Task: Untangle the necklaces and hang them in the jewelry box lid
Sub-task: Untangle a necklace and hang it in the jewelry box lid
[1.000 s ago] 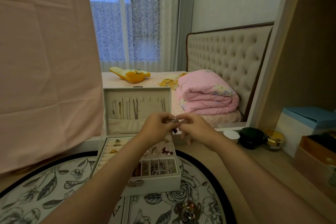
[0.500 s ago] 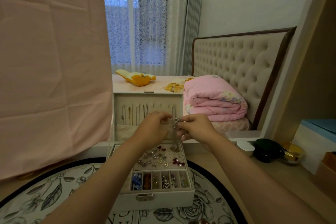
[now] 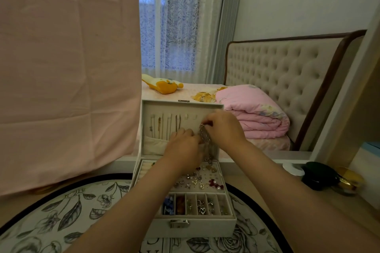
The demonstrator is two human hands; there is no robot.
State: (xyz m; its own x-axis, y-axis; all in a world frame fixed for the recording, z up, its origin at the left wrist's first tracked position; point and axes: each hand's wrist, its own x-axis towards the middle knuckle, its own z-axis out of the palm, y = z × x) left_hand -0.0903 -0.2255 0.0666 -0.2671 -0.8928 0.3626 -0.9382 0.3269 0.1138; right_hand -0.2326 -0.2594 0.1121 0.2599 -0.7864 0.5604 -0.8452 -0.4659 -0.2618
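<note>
1. The silver link-chain necklace hangs in the air in front of the right part of the upright cream padded lid of the cream jewellery box. The box stands on a round black-rimmed floral mat on the counter.
2. The right grip pinches the top of the chain between its fingertips. The left grip lies curled just beside the chain, lower down. The back of the hand hides whether it actually clasps the links, so I cannot tell.
3. The step in hand looks like hooking this chain into the lid. Two small cream hooks appear bare, between the thin necklaces already hanging on the left and the right grip.
4. To do it well, lift the top loop clear above a bare hook and lower it over with the right grip. The left grip should steady the slack so the links do not swing into the neighbouring chains and snag again.
5. Let go only once the weight sits on the hook, then feed the tail into the cream pocket at the lid's foot.
6. The chain's long axis runs nearly vertical, leaning slightly. Its upper end is at the right fingertips, and its lower end points down towards the earring tray, dangling just above it.
</note>
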